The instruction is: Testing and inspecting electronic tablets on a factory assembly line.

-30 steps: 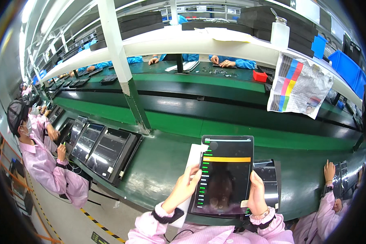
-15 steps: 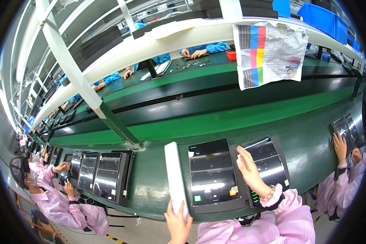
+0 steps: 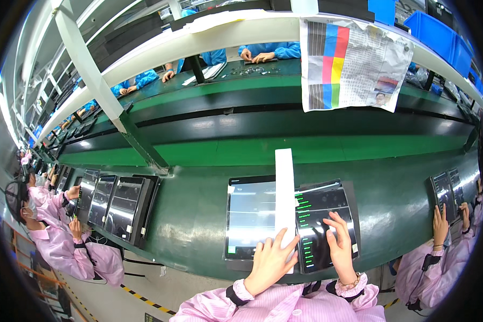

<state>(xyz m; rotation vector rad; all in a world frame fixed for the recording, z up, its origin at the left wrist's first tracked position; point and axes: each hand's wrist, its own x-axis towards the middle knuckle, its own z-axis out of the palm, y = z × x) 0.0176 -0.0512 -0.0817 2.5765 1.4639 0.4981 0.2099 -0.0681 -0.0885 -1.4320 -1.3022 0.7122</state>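
Two tablets lie side by side on the green bench before me. My left hand (image 3: 272, 257) grips the lower end of a long white bar (image 3: 285, 188), which lies along the right side of the left tablet (image 3: 251, 214) and hides that part of it. This tablet's screen is lit pale grey. On the right tablet (image 3: 319, 199), the dark screen carries rows of green text. Over its lower half is my right hand (image 3: 339, 244), fingers spread and holding nothing; whether a fingertip touches the glass I cannot tell.
More tablets (image 3: 127, 201) rest on dark pads at the left, where a co-worker (image 3: 75, 236) in pink sits. Another co-worker handles tablets (image 3: 445, 193) at the right. A printed sheet (image 3: 354, 67) hangs from the white rail (image 3: 225, 37). A post (image 3: 139, 145) stands on the bench.
The white bar has moved right, onto the left tablet's edge. That screen has turned from black to pale grey. Green text fills more of the right screen, and my right hand has lowered over it.
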